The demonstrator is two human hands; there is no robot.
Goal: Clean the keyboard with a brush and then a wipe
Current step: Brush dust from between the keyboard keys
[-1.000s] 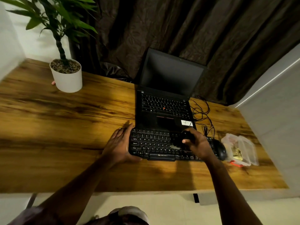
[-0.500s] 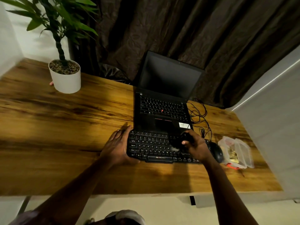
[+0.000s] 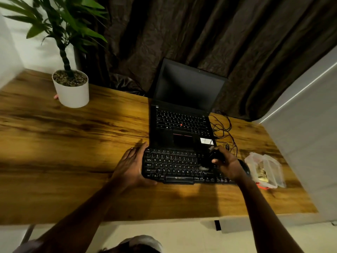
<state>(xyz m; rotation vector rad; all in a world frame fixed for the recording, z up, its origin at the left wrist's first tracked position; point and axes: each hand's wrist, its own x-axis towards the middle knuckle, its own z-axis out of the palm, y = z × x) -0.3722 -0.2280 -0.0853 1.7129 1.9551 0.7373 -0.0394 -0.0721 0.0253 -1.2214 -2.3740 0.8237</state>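
Now we brush the keyboard point(image 3: 175, 167), which lies on the surface point(image 3: 73, 143) just before the laptop point(image 3: 182, 125): right hand point(image 3: 228, 165), grip clamped on the brush point(image 3: 216, 156); left hand point(image 3: 132, 166) flat-fingered, bracing its left end. Light strokes along the rows should serve best.

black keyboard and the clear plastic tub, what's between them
A black computer mouse, partly hidden behind the right hand gripping the black brush, lies on the wooden desk; head view.
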